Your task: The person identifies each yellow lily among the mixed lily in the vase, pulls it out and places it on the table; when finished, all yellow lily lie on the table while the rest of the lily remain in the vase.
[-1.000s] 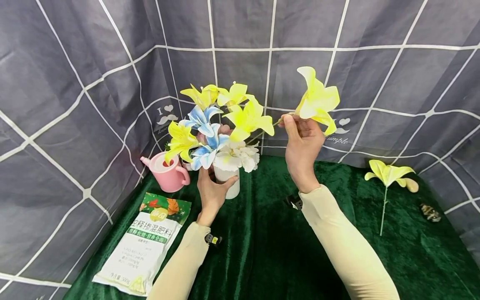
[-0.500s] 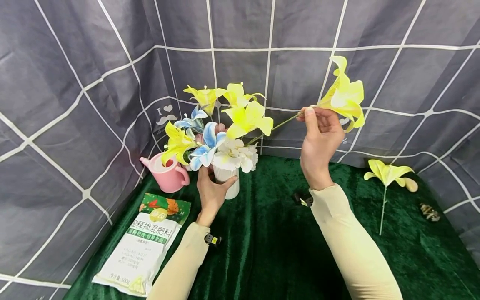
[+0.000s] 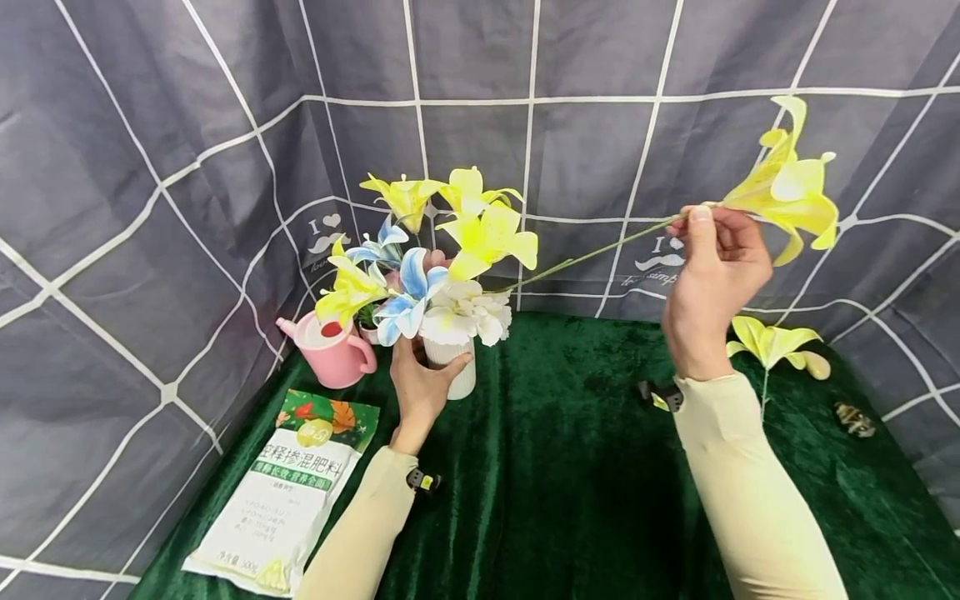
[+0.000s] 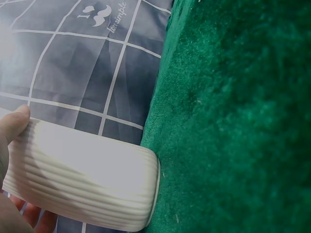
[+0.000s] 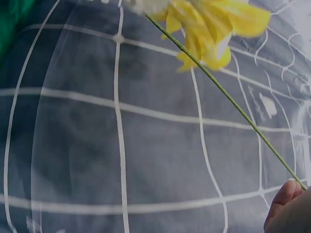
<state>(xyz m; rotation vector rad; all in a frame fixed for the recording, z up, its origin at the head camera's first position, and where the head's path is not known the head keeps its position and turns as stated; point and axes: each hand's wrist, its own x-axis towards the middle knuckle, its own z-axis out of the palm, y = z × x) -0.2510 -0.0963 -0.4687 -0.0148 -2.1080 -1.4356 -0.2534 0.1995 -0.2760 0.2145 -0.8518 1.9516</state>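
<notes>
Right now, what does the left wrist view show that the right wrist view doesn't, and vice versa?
Only left wrist: the ribbed white vase, held by the left hand.
Only right wrist: the right hand pinching a green stem, and yellow petals.
Both: gray curtain with white lines, and green cloth.

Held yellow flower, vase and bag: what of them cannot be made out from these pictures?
Held yellow flower, head view: the white flowers hide its stem's lower end.
Held yellow flower, right wrist view: its bloom falls outside the right edge.
Vase, head view: the white flowers and blue flowers hide its mouth.
Bag, head view: its fine print is too small and blurred.
</notes>
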